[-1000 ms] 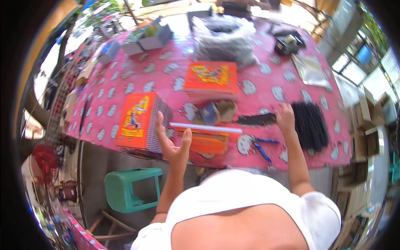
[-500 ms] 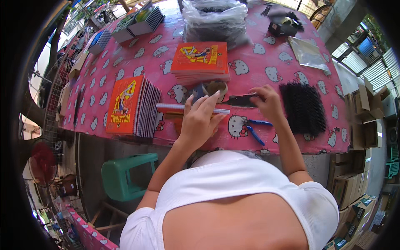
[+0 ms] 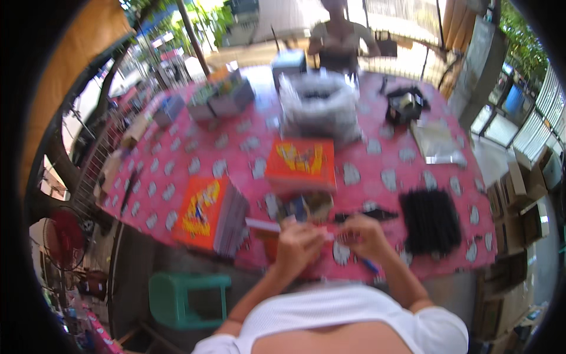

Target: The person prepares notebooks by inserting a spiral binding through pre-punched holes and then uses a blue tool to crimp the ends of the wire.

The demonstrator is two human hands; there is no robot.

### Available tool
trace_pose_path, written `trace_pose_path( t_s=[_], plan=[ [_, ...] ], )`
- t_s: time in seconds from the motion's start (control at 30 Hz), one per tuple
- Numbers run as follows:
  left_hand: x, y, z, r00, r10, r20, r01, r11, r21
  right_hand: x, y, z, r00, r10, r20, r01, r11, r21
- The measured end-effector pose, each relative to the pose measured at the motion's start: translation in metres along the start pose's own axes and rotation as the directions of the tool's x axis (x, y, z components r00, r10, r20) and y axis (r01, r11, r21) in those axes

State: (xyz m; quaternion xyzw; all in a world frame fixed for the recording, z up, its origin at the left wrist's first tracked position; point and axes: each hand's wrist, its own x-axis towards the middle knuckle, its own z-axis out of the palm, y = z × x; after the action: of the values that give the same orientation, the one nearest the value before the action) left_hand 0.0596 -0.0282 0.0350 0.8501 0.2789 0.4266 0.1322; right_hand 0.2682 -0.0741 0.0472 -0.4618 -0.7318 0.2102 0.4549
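Note:
My left hand (image 3: 296,249) is closed on an orange-covered notebook (image 3: 270,245), whose white bound edge (image 3: 263,225) sticks out to the left of the fingers. Close by, at the right end of that edge, my right hand (image 3: 365,238) has its fingers pinched together; blur hides what is between them. Blue-handled pliers (image 3: 370,266) lie under my right wrist, partly covered. Just beyond my hands sit a dark blue and tan rounded thing (image 3: 312,206) and some flat black pieces (image 3: 382,214). A pile of black binding coils (image 3: 430,222) lies to the right.
Orange notebooks stand stacked at the left (image 3: 200,211) and centre (image 3: 302,166). Farther back are a clear plastic bag (image 3: 321,121), more notebooks (image 3: 223,97), a black device (image 3: 405,106) and a clear packet (image 3: 437,144). A person (image 3: 343,38) is across the pink-covered table (image 3: 236,154). A green stool (image 3: 171,302) stands below.
My right hand has moved from the black pieces toward my left hand, beside the notebook's edge. The view has tilted up, bringing the person across the table into sight.

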Motion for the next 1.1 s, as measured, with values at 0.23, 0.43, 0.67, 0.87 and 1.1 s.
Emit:
trace_pose_path(
  t_s=[0.23,0.43,0.67,0.87,1.1],
  plan=[
    [-0.002,0.012,-0.006,0.983,-0.181,-0.031,0.177,0.980,-0.095,-0.003,-0.037,0.013,0.988,0.119,-0.093,-0.133,0.979,-0.152],
    [-0.002,0.006,-0.006,0.991,-0.124,-0.053,0.117,0.987,-0.110,0.006,-0.044,0.008,0.990,0.142,0.004,-0.133,0.933,-0.335],
    [-0.001,0.007,-0.012,0.994,-0.093,-0.053,0.092,0.996,-0.007,0.001,-0.029,0.017,0.993,0.112,-0.026,-0.114,0.926,-0.361],
    [-0.004,0.005,-0.008,0.987,-0.142,-0.071,0.137,0.988,-0.071,0.004,-0.039,0.021,0.992,0.111,-0.055,-0.123,0.928,-0.352],
    [-0.008,0.003,-0.005,0.987,-0.147,-0.059,0.142,0.986,-0.088,0.009,-0.051,0.024,0.978,0.149,-0.143,-0.188,0.933,-0.308]
  ],
)
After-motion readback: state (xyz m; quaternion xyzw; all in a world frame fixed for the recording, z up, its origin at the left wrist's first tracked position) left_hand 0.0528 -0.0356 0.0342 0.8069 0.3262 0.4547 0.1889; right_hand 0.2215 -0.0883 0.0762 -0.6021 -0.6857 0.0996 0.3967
